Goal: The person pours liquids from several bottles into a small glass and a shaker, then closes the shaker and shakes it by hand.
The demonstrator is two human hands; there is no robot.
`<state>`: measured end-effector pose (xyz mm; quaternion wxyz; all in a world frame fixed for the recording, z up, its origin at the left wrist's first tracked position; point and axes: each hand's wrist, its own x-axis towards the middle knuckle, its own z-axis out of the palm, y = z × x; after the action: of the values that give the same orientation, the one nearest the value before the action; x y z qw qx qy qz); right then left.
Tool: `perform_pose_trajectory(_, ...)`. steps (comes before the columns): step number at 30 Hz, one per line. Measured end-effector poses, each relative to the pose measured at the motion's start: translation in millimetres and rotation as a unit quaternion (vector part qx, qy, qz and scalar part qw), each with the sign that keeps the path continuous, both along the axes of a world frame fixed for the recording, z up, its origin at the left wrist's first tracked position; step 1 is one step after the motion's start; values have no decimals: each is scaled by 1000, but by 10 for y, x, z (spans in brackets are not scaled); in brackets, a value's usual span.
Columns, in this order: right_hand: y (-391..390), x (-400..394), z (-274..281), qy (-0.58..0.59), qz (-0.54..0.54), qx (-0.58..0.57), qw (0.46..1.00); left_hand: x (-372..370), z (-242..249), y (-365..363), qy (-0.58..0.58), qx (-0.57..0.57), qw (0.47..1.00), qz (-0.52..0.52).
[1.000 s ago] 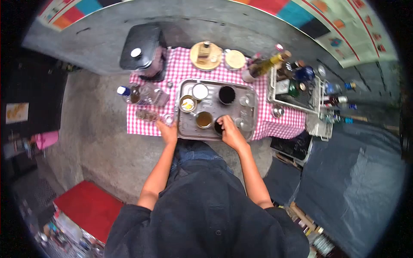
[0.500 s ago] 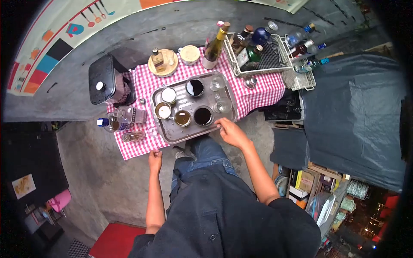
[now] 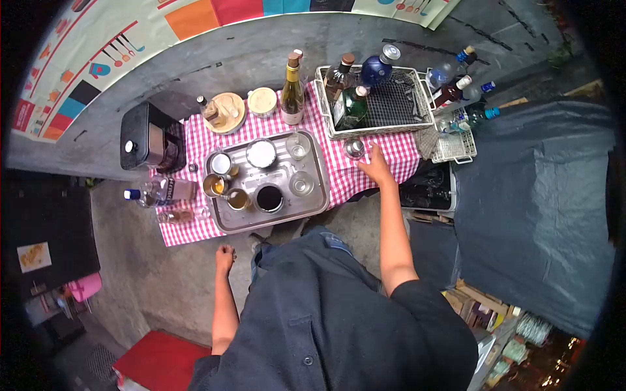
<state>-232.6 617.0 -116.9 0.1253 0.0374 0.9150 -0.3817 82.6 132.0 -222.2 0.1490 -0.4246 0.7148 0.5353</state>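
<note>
My right hand (image 3: 376,166) reaches over the right part of the checked cloth, thumb and fingers apart. Its fingertips are close beside a small shiny metal cup (image 3: 354,148) in front of the wire basket. My left hand (image 3: 225,259) hangs below the table's front edge with its fingers curled in and nothing showing in them. Between the hands lies a grey serving tray (image 3: 314,203). It carries a cup of dark liquid (image 3: 269,197), a cup with a white top (image 3: 261,154), a glass of brown liquid (image 3: 238,199) and clear glasses (image 3: 301,184).
A white wire basket (image 3: 385,131) of bottles stands at the back right. Behind the tray are a wine bottle (image 3: 292,98), a wooden plate (image 3: 228,120) and a lidded cup (image 3: 263,101). A black appliance (image 3: 142,140) and a clear bottle (image 3: 171,190) stand at the left.
My right hand has gone from the tray's front edge to beside the metal cup, its fingers spreading. My left hand still hangs low. The view has shifted, so the table things sit further left.
</note>
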Motion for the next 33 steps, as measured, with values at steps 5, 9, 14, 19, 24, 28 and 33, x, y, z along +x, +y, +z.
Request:
perform_pose_trajectory(5, -5, -311, -247, -10, 48, 100, 994, 142, -40, 321, -28, 13, 998, 49)
perform_pose_trajectory(9, -44, -354, -487, 32, 69, 82, 994, 379, -11, 487, -36, -26, 996, 76)
perform_pose_trajectory(14, -2, -356, -617, 86, 93, 21, 992, 492, 220, 648, -80, -76, 993, 51)
perform_pose_trajectory(19, 114, -342, -491, 40, 112, -32, 992, 126, 347, 528, 21, -189, 982, 6)
perform_pose_trajectory(24, 58, -117, -160, -93, 21, -241, 966, -743, 1063, 504, 125, -243, 961, 38)
perform_pose_trajectory(28, -241, 175, 349, -99, -5, -375, 922, -1208, 1165, 403, 166, -304, 938, -18)
perform_pose_trajectory(33, -827, 524, 644, -105, 34, -395, 912, -1454, 1127, 169, 167, -305, 935, -62)
